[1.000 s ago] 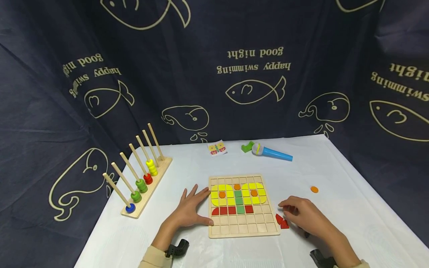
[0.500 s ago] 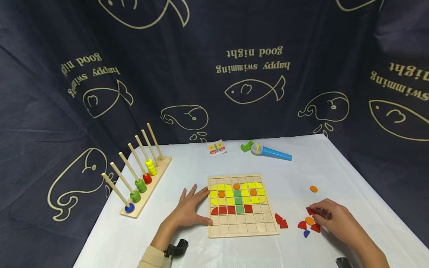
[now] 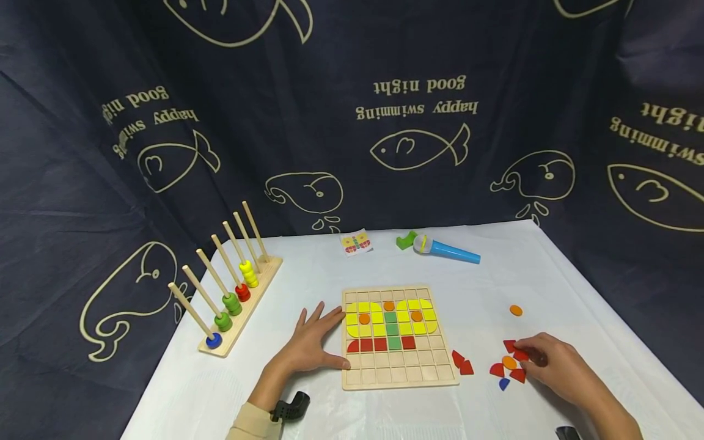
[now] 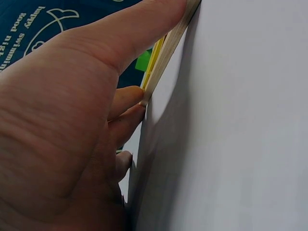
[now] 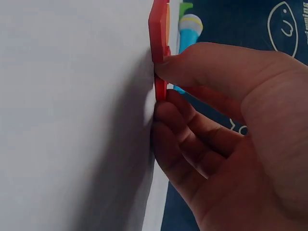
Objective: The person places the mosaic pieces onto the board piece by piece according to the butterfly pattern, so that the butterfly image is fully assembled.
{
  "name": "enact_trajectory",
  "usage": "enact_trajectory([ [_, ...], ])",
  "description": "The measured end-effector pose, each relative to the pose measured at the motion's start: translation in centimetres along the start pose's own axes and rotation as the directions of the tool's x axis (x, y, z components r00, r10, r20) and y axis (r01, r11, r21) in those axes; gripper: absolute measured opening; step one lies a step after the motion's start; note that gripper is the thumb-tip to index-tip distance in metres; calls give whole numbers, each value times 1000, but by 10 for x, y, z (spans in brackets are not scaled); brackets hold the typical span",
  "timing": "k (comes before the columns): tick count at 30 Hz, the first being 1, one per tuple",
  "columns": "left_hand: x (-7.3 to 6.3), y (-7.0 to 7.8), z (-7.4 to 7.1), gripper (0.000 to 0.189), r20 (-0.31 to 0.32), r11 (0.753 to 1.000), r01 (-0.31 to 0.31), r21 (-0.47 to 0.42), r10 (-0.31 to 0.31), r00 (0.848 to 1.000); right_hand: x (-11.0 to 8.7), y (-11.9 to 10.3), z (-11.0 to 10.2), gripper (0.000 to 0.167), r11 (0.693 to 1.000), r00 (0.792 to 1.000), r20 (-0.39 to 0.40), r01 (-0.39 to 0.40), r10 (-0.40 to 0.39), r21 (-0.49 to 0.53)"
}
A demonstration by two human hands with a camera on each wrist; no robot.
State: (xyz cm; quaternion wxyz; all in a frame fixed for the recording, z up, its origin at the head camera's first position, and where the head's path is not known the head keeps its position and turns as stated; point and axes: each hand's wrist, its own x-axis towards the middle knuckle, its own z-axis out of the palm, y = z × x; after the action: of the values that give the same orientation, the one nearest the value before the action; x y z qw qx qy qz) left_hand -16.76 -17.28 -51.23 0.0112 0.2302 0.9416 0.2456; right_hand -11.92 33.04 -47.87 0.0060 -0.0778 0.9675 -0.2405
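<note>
A square wooden grid board (image 3: 400, 374) carries yellow, red, green and orange flat tiles in a butterfly-like pattern. My left hand (image 3: 310, 345) lies beside it with fingers spread, thumb and fingertips touching its left edge. In the left wrist view the thumb rests against the board's wooden edge (image 4: 169, 53). At the right, my right hand (image 3: 561, 366) pinches a red tile (image 5: 160, 89) between thumb and fingers, low at the table. Around its fingertips lie more red tiles (image 3: 497, 370), an orange disc (image 3: 509, 362) and a blue half-round piece (image 3: 503, 384).
Two red tiles (image 3: 466, 367) lie by the board's right edge. Another orange disc (image 3: 516, 310) is farther back. A peg stand (image 3: 242, 324) with coloured beads stands left. Behind are a butterfly picture card (image 3: 356, 243), a green block (image 3: 406, 240) and a blue toy microphone (image 3: 453, 252).
My right hand has moved right, from beside the board to the loose tiles, uncovering several of them. Two red tiles stay by the board. The left hand has not moved.
</note>
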Motion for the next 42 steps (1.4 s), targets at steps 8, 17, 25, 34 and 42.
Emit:
enact_trajectory([
  [8, 0, 2, 1, 110, -4, 1000, 1, -15, -1, 1000, 3, -8, 2, 32, 999, 998, -36, 44, -43, 16],
  [17, 0, 2, 0, 110, -12, 1000, -6, -26, 6, 1000, 19, -34, 11, 31, 994, 997, -2, 80, -80, 68],
  [25, 0, 1, 1, 110, -20, 1000, -21, -14, 21, 1000, 32, -59, 22, 28, 994, 994, 44, 94, -97, 53],
  [34, 0, 0, 1, 110, -13, 1000, -19, -15, 19, 1000, 44, -85, 35, 26, 982, 982, 41, 182, -184, 55],
  [42, 0, 1, 1, 110, -6, 1000, -8, -6, 8, 1000, 53, -104, 45, 26, 967, 966, 62, 247, -250, 62],
])
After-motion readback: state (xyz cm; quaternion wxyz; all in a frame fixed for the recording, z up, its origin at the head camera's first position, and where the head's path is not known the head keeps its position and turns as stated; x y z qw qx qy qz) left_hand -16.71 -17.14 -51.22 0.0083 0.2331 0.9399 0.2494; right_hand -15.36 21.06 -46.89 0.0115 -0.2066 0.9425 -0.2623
